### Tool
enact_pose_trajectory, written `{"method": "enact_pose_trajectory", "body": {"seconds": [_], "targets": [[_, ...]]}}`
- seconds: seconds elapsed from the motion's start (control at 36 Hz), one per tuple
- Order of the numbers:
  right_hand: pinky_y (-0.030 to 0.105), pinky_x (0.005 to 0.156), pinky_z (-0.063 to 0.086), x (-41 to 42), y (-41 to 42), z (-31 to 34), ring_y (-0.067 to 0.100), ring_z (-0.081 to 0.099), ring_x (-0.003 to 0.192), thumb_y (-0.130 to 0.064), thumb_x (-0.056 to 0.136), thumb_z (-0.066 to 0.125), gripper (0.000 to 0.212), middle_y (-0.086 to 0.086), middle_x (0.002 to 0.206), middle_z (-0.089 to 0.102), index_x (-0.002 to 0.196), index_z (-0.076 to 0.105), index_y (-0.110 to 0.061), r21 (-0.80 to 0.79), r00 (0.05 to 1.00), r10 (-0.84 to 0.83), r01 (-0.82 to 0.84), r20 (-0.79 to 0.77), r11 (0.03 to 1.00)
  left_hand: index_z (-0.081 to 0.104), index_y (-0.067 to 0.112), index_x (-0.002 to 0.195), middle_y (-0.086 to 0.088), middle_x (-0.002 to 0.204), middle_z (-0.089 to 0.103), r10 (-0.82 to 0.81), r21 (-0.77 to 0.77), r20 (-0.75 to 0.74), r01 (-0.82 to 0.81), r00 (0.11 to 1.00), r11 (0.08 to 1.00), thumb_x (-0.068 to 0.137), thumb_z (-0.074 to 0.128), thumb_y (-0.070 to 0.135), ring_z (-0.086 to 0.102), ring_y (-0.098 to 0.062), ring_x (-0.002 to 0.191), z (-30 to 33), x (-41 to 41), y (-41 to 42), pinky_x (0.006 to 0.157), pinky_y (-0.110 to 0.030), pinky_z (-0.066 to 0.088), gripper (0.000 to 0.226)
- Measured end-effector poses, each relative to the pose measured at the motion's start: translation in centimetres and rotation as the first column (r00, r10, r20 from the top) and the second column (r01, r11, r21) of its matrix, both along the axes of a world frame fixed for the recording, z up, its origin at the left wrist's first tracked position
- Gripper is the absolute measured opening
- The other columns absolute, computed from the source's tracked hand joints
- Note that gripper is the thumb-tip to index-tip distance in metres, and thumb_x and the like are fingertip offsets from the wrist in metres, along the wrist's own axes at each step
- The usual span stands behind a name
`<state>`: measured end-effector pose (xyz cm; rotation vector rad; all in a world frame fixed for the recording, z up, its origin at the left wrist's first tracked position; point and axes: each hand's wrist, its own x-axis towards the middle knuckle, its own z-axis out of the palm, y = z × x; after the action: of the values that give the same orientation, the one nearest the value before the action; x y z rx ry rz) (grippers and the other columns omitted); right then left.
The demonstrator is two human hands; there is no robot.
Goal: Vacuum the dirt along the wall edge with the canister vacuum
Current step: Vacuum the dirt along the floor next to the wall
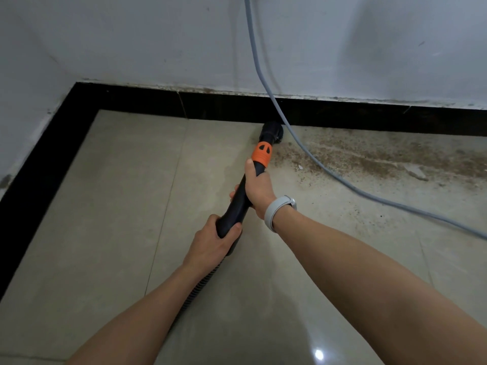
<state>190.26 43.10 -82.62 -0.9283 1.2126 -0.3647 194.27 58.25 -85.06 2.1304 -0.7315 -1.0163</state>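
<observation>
Two hands wrap the vacuum wand [243, 192], my right hand [259, 189] nearer the black skirting [224, 108], my left hand [213, 245] behind. Its brush nozzle [271, 131] meets that skirting; dirt [369, 160] stretches rightward, under a grey cable [311, 151] I judge I must sweep around.

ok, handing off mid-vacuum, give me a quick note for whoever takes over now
Left hand grips the rear of the black wand, where the ribbed hose joins.
Right hand grips the wand just behind the orange collar.
Brush nozzle is on the floor against the black baseboard.
Done: tiles left of the nozzle look clean.
Left: brown dirt runs rightward along the wall. A grey cable crosses it beside the nozzle; work around it.
</observation>
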Motion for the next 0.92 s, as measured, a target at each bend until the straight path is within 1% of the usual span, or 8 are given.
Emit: {"method": "enact_pose_trajectory", "body": {"seconds": [0.14, 0.19, 0.36, 0.5, 0.58, 0.69, 0.81, 0.92], "targets": [[0.044, 0.061, 0.06, 1.1, 2.5, -0.5, 0.025, 0.062, 0.05, -0.054, 0.098, 0.039, 0.042, 0.011, 0.071, 0.057, 0.107, 0.037, -0.012, -0.017, 1.0, -0.016, 0.016, -0.027, 1.0, 0.047, 0.03, 0.093, 0.007, 0.083, 0.062, 0.005, 0.016, 0.043, -0.005, 0.999, 1.0, 0.087, 0.059, 0.052, 0.061, -0.005, 0.069, 0.0, 0.9, 2.4, 0.05, -0.016, 0.04, 0.026], [0.042, 0.058, 0.06, 1.4, 3.1, -0.5, 0.025, 0.061, 0.049, -0.052, 0.099, 0.039, 0.039, 0.013, 0.074, 0.056, 0.104, 0.036, -0.013, -0.009, 0.999, -0.02, 0.02, -0.026, 1.0, 0.047, 0.03, 0.092, 0.006, 0.082, 0.062, 0.01, 0.016, 0.043, -0.011, 0.999, 1.0, 0.086, 0.059, 0.052, 0.061, -0.006, 0.069, 0.0, 1.0, 3.0, 0.051, -0.018, 0.04, 0.026], [0.053, 0.071, 0.059, 1.2, 3.8, -0.4, 0.03, 0.064, 0.056, -0.054, 0.097, 0.04, 0.043, 0.014, 0.076, 0.06, 0.105, 0.04, -0.012, -0.009, 0.996, -0.031, 0.03, -0.08, 1.0, 0.046, 0.032, 0.086, 0.007, 0.081, 0.062, 0.004, 0.015, 0.037, -0.004, 0.999, 1.0, 0.084, 0.059, 0.054, 0.06, -0.006, 0.067, 0.5, 0.5, 3.7, 0.05, -0.017, 0.039, 0.026], [0.045, 0.062, 0.06, 1.0, 4.3, 0.0, 0.026, 0.063, 0.049, -0.051, 0.097, 0.043, 0.04, 0.013, 0.076, 0.059, 0.107, 0.038, -0.012, 0.017, 0.996, -0.031, 0.033, -0.082, 0.999, 0.046, 0.032, 0.085, 0.009, 0.077, 0.061, -0.015, -0.005, 0.052, 0.015, 0.999, 1.0, 0.083, 0.058, 0.055, 0.057, 0.002, 0.059, 1.1, 0.5, 4.4, 0.043, -0.007, 0.036, 0.026], [0.044, 0.063, 0.06, 1.3, 4.8, 0.4, 0.026, 0.063, 0.05, -0.048, 0.097, 0.045, 0.04, 0.012, 0.073, 0.058, 0.11, 0.037, -0.011, 0.004, 0.996, -0.001, 0.001, -0.088, 1.0, 0.047, 0.032, 0.085, 0.009, 0.077, 0.061, 0.014, -0.029, 0.039, -0.013, 0.999, 0.999, 0.085, 0.059, 0.052, 0.057, 0.006, 0.057, 1.1, 0.2, 5.0, 0.044, -0.007, 0.037, 0.023], [0.039, 0.055, 0.059, 2.4, 6.1, 1.0, 0.023, 0.061, 0.044, -0.045, 0.097, 0.048, 0.043, 0.012, 0.072, 0.057, 0.118, 0.037, -0.009, 0.011, 0.995, 0.08, -0.08, -0.061, 0.997, 0.048, 0.031, 0.082, 0.008, 0.076, 0.06, 0.1, -0.064, 0.058, -0.097, 0.993, 0.993, 0.085, 0.06, 0.047, 0.056, 0.012, 0.059, 1.0, 0.0, 6.4, 0.046, -0.007, 0.038, 0.02], [0.034, 0.049, 0.057, 3.5, 7.7, 1.3, 0.023, 0.06, 0.045, -0.043, 0.098, 0.047, 0.042, 0.011, 0.073, 0.057, 0.119, 0.036, -0.009, 0.034, 0.99, 0.132, -0.13, -0.055, 0.991, 0.048, 0.03, 0.082, 0.008, 0.076, 0.06, 0.111, -0.048, 0.109, -0.106, 0.988, 0.993, 0.088, 0.061, 0.044, 0.056, 0.012, 0.062, 1.1, 1.0, 8.2, 0.046, -0.007, 0.038, 0.019], [0.042, 0.062, 0.06, 3.4, 8.3, 1.5, 0.023, 0.06, 0.047, -0.044, 0.097, 0.047, 0.04, 0.01, 0.072, 0.057, 0.115, 0.036, -0.01, 0.049, 0.991, 0.12, -0.117, -0.054, 0.992, 0.048, 0.029, 0.082, 0.008, 0.074, 0.06, 0.071, -0.052, 0.124, -0.065, 0.99, 0.997, 0.085, 0.06, 0.045, 0.056, 0.013, 0.062, 1.7, 1.4, 8.7, 0.049, -0.005, 0.039, 0.02]]}}
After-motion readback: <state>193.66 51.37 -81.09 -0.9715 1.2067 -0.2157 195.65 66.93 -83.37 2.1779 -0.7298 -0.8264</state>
